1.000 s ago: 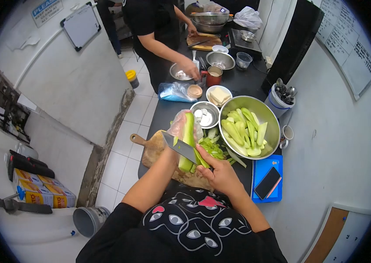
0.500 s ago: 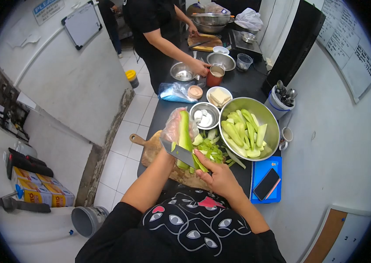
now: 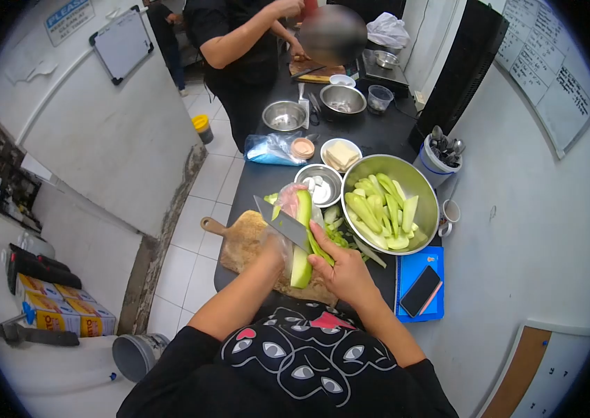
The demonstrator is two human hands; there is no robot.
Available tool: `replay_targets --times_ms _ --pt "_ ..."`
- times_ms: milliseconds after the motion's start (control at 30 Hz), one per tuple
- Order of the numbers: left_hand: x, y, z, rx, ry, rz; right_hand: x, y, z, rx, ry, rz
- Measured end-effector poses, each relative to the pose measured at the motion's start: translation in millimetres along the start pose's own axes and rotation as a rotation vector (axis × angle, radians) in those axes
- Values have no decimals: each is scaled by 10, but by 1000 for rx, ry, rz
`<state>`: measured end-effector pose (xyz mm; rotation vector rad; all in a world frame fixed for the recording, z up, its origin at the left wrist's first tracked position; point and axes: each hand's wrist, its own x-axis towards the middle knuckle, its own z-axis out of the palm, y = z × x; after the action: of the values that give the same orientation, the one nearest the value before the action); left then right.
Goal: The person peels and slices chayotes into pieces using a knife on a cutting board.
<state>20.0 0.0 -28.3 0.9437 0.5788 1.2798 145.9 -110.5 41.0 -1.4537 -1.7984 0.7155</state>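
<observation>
My left hand point(image 3: 281, 240), in a clear plastic glove, is wrapped round a long green vegetable point(image 3: 300, 268) over the wooden board point(image 3: 242, 240). My right hand point(image 3: 342, 268) grips a knife, its handle hidden; the blade point(image 3: 282, 221) lies across the vegetable, pointing up and left. Green peelings point(image 3: 336, 237) lie beyond my right hand. A large metal bowl point(image 3: 434, 209) of peeled green pieces point(image 3: 382, 209) stands to the right. Beside it are a small metal bowl point(image 3: 336, 182) with white pieces and a bowl of pale slices point(image 3: 340, 155).
Across the table a person in black point(image 3: 239, 63) lifts a red mug point(image 3: 310, 8). Metal bowls point(image 3: 284, 116), a blue bag point(image 3: 267, 150) and a utensil bucket point(image 3: 437, 164) stand around. A phone point(image 3: 421, 291) rests on a blue case point(image 3: 406, 268) at right.
The vegetable in my left hand has turned and its lower end now hangs nearer me. The other person has raised the red mug from the table.
</observation>
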Motion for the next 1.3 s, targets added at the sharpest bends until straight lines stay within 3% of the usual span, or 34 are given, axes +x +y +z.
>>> replay_targets --times_ms 200,400,500,567,633,700,800,900,1067,1100,1300 --pt "-93 89 140 -134 20 -213 78 124 29 -16 78 21" --pt "-100 28 140 -223 20 -242 149 157 23 -42 93 54" --pt "-180 51 181 -152 -5 -283 197 187 -1 49 91 103" --pt "-117 -72 64 256 -144 -87 246 234 -21 155 82 66" --pt "-111 -11 122 291 -183 -161 284 337 -40 252 82 82" --pt "-174 87 207 -46 -110 -504 293 457 -50 345 88 151" --pt "-57 -46 -99 -507 -84 -608 222 421 -80 350 -4 209" --pt "60 12 -232 -611 -77 -453 41 349 -53 231 -52 51" --pt "151 155 -288 -809 -78 -274 -240 183 14 1 -116 103" --pt "109 295 -176 -775 45 -268 -265 138 -1 -46 -115 101" --pt "188 277 -318 -878 -18 -270 -267 59 10 -189 -109 92"
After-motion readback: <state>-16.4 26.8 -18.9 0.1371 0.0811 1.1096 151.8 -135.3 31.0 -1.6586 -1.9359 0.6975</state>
